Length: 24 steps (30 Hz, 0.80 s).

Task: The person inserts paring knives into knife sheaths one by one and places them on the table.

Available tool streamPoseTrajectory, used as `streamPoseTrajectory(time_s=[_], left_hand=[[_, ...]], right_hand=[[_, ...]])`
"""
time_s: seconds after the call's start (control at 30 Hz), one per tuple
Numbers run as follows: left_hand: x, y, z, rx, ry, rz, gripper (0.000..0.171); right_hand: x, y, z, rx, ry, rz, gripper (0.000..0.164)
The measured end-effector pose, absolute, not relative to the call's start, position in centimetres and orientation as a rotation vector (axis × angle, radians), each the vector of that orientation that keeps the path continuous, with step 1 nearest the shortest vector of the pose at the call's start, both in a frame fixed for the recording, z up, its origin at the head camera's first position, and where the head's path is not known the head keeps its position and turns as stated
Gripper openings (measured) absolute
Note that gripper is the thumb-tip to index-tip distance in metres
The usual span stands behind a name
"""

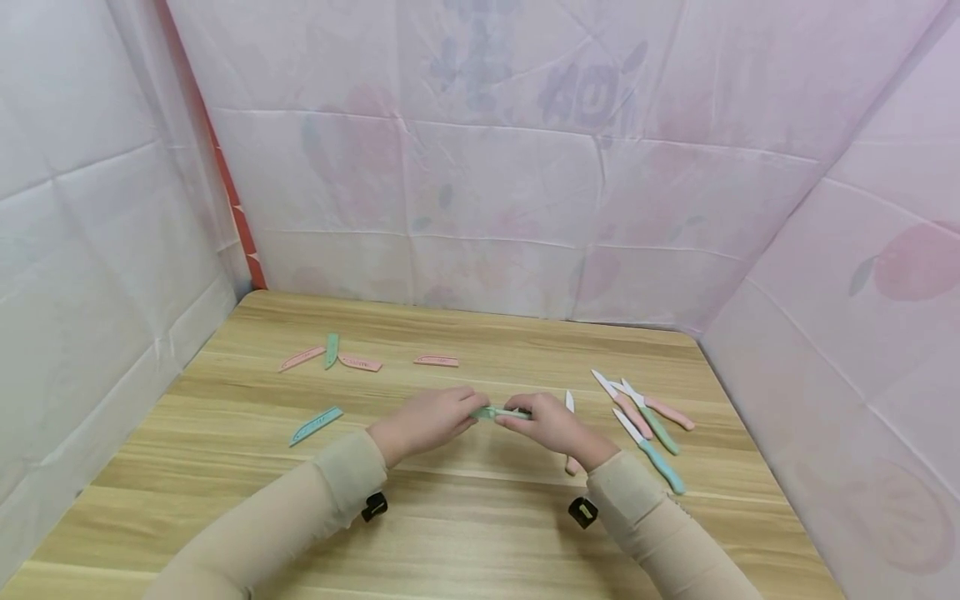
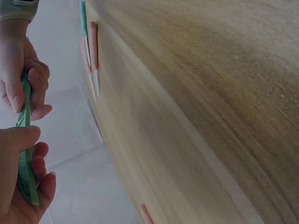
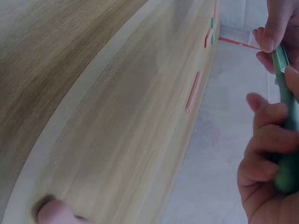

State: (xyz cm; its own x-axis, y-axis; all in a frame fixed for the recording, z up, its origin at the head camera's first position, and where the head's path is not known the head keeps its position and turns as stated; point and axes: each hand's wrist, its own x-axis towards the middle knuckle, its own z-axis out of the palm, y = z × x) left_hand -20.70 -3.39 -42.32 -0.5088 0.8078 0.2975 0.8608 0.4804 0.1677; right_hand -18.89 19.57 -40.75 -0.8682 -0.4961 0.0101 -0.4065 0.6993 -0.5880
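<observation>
Left hand (image 1: 433, 419) pinching a green knife sheath (image 2: 25, 175), right hand (image 1: 553, 425) gripping a green-handled paring knife (image 3: 291, 117) — blue sheath (image 1: 316, 426) lying left of the green sheath.

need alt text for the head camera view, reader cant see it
A person's left hand holds a green sheath and their right hand a green-handled knife, meeting over a wooden table. Five loose sheaths in pink, green and blue lie toward the left; five loose knives with handles in those colours lie toward the right.
</observation>
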Motion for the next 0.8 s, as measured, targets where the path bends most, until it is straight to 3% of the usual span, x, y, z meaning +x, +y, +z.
streamPoseTrajectory(time_s=[0.23, 0.53, 0.8], left_hand=[[-23.3, -2.7, -43.8, -1.34, -2.774, -0.579, 0.026], [-27.0, -2.2, -46.5, -1.135, -2.988, -0.491, 0.028], [-27.9, -1.3, -47.1, -1.002, -3.028, -0.296, 0.02]], right_hand=[[-18.4, 21.6, -40.7, -0.439, 2.899, -0.859, 0.046], [-18.1, 24.6, -40.9, -0.218, 2.943, -0.675, 0.03], [-17.8, 26.0, -42.2, -0.124, 2.939, -0.49, 0.026]])
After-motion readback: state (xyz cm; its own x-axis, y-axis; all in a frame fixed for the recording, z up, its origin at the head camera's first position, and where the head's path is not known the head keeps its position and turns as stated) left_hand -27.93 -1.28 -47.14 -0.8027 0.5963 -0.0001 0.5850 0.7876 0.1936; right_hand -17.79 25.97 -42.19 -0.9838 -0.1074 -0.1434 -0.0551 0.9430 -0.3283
